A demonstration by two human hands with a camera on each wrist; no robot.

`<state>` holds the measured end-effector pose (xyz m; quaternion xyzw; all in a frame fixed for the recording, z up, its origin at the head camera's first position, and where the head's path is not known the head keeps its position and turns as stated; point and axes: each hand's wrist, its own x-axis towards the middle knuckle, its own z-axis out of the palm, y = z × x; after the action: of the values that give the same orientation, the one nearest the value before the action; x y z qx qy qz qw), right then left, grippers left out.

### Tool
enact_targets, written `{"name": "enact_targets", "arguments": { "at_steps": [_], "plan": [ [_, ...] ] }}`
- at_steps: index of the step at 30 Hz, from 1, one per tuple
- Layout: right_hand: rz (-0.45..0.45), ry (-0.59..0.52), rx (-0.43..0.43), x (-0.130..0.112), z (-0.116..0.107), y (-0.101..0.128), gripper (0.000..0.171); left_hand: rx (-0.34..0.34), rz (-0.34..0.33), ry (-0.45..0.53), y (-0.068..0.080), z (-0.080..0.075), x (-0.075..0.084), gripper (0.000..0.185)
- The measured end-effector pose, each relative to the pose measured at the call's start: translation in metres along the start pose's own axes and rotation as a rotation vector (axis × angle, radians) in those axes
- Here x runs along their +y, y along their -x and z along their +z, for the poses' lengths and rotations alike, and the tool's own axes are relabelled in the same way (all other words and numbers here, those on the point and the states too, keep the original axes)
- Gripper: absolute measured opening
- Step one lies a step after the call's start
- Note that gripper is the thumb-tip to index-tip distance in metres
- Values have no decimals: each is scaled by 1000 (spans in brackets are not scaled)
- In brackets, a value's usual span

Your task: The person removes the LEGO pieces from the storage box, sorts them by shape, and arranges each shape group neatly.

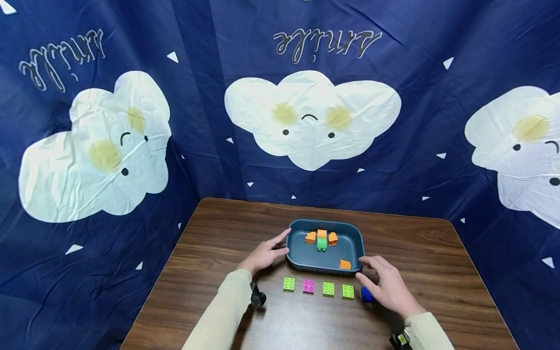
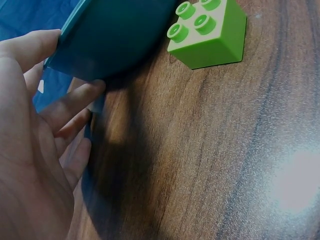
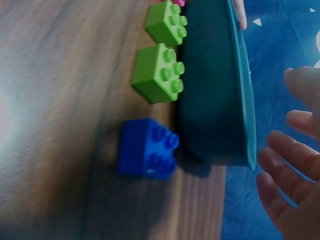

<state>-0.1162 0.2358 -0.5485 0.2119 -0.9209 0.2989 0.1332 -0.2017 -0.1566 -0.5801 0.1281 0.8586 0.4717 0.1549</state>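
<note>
A dark teal tray (image 1: 302, 262) sits on the table, holding several orange blocks (image 1: 344, 264) and a green block (image 1: 321, 244). At its left end, my left hand (image 1: 263, 254) touches the wall with extended fingers, as the left wrist view also shows. My right hand (image 1: 387, 284) is beside the tray's near right corner, fingers loosely bent and holding nothing; the right wrist view shows a gap to the rim. A blue brick (image 3: 146, 149) lies under that hand, partly hidden in the head view.
In front of the tray, a row of bricks runs along the wooden table (image 1: 306, 325): a light green brick (image 1: 288, 284), a pink brick (image 1: 308, 286) and two more light green bricks (image 1: 328, 289). Blue cloth (image 1: 201, 121) with cloud prints hangs behind the table.
</note>
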Motion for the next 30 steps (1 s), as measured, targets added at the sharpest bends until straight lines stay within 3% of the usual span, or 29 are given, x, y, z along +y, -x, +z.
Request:
{"name": "enact_targets", "arguments": {
  "at_steps": [16,23,30],
  "plan": [
    [-1,-14,-82,-12,4,-40,38,-7,11,-13,-1,1,-2,65],
    [50,-37,-188,-15,10,-55,36,-8,13,-6,1,2,-6,65],
    [63,10,-311,-15,13,-75,36,-9,11,-3,-2,1,-5,64]
  ]
}}
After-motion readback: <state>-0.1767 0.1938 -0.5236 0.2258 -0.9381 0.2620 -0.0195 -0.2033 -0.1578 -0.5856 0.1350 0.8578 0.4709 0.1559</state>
